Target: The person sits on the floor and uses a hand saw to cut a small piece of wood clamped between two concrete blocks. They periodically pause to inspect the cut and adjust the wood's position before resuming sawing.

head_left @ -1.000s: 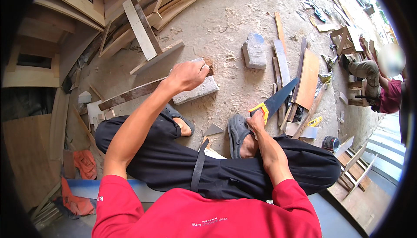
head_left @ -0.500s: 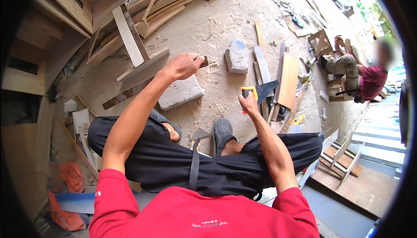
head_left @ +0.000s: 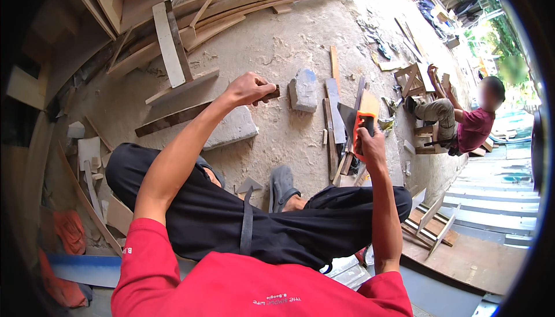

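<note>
My left hand (head_left: pixel 252 90) is closed around the right end of a long dark wooden strip (head_left: pixel 173 120). The strip slants down to the left, passing behind a pale concrete block (head_left: pixel 234 127). Out to the right, my right hand (head_left: pixel 371 143) grips a handsaw (head_left: pixel 358 123) by its orange and black handle. Its grey blade points up and to the left, apart from the strip, above loose boards. A second block (head_left: pixel 303 90), with a bluish top, stands on the ground between my hands.
Several boards (head_left: pixel 333 103) lie right of centre. Long planks (head_left: pixel 254 5) and a white board (head_left: pixel 169 45) rest at the upper left beside a wooden cabinet frame (head_left: pixel 104 5). A co-worker (head_left: pixel 477 120) sits at the right, handling wood. Orange cloth (head_left: pixel 69 231) lies lower left.
My right hand has swung the saw to the right, and its blade has turned from pointing right to pointing left. My left hand keeps hold of the strip. The view has shifted slightly.
</note>
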### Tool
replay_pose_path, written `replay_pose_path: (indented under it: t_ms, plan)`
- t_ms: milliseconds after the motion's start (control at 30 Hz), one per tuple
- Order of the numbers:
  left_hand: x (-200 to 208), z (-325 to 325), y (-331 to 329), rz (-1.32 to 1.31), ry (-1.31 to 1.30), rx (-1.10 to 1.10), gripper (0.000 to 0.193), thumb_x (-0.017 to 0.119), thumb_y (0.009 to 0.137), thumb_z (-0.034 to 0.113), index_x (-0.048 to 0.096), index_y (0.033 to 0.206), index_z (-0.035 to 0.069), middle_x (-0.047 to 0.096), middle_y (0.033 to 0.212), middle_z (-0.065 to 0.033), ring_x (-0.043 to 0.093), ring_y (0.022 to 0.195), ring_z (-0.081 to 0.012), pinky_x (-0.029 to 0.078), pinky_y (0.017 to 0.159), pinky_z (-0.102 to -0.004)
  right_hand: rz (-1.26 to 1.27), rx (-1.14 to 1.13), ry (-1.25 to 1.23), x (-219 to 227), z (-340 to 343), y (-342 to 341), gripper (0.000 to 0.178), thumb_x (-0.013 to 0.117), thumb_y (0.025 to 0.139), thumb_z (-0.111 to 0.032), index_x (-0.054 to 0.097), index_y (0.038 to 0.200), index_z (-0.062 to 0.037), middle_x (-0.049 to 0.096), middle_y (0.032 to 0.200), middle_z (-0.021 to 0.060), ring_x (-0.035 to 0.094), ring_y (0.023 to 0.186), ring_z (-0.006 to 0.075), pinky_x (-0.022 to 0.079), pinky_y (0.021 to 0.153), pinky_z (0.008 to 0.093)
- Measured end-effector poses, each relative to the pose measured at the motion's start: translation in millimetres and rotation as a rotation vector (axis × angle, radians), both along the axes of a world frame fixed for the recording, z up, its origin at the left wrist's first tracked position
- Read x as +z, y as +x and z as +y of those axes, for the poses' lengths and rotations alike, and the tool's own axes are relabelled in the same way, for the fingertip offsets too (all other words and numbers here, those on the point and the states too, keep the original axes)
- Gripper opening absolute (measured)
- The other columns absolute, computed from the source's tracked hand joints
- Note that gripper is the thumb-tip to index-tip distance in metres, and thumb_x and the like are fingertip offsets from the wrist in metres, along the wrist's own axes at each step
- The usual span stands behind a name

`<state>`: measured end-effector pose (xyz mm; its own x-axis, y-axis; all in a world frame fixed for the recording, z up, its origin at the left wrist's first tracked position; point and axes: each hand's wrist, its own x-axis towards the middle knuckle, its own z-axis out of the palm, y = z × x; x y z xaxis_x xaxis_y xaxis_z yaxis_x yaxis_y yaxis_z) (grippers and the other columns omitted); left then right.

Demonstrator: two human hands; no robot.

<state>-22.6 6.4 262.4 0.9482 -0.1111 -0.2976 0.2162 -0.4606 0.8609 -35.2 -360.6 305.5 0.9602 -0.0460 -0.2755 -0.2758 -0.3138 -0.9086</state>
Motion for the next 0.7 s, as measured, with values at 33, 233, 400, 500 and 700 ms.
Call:
replay_pose_path:
  t_ms: [33, 233, 400, 500, 700]
  plan:
    - [-0.8, -2.0, -1.5, 0.000, -0.011, -0.011, 0.037, 0.061, 0.088, 0.039, 0.074, 0.090, 0.005, 0.069, 0.070, -0.0042, 0.060, 0.055, -0.0092, 0.048, 0.051, -0.0252, -0.006, -0.008, 0.044, 14.3, 5.6, -7.1, 0.010, 0.061, 0.088, -0.014, 0.057, 0.093, -0.0057, 0.053, 0.061, -0.0010, 0.048, 0.045, 0.0070, 0.039, 0.041, 0.0236]
    - [-7.0, 3.9, -8.6, 0.008, 0.030, -0.050, 0.038, 0.060, 0.089, 0.040, 0.074, 0.084, 0.004, 0.068, 0.069, -0.0043, 0.059, 0.056, -0.0093, 0.047, 0.050, -0.0253, -0.103, 0.134, 0.097, 2.6, 45.9, -20.6, 0.014, 0.058, 0.092, -0.010, 0.054, 0.102, -0.0025, 0.052, 0.062, -0.0001, 0.048, 0.044, 0.0070, 0.039, 0.040, 0.0237]
    - [-4.7, -6.4, -9.5, 0.039, -0.067, -0.190, 0.041, 0.052, 0.097, 0.038, 0.069, 0.086, 0.003, 0.065, 0.072, -0.0036, 0.056, 0.058, -0.0091, 0.046, 0.053, -0.0264, -0.193, 0.173, 0.222, -30.3, 78.3, -19.7, 0.017, 0.065, 0.091, -0.012, 0.052, 0.100, -0.0052, 0.057, 0.071, 0.0017, 0.054, 0.054, 0.0085, 0.044, 0.046, 0.0226]
    - [11.5, -22.7, -18.5, 0.087, -0.118, -0.303, 0.043, 0.046, 0.100, 0.039, 0.066, 0.096, 0.002, 0.063, 0.075, -0.0034, 0.055, 0.063, -0.0105, 0.047, 0.059, -0.0279, -0.205, 0.182, 0.418, -42.3, 109.6, -15.4, 0.027, 0.066, 0.090, -0.007, 0.049, 0.110, -0.0013, 0.064, 0.097, 0.0104, 0.066, 0.079, 0.0153, 0.057, 0.062, 0.0273]
    - [1.9, -41.0, -22.6, -0.038, 0.055, -0.329, 0.054, 0.036, 0.103, 0.036, 0.037, 0.143, 0.001, 0.063, 0.088, -0.0156, 0.060, 0.083, -0.0228, 0.048, 0.080, -0.0332, -0.162, 0.191, 0.518, -62.6, 128.6, -19.9, 0.028, 0.068, 0.088, -0.003, 0.053, 0.110, 0.0041, 0.064, 0.108, 0.0148, 0.067, 0.090, 0.0178, 0.060, 0.075, 0.0307]
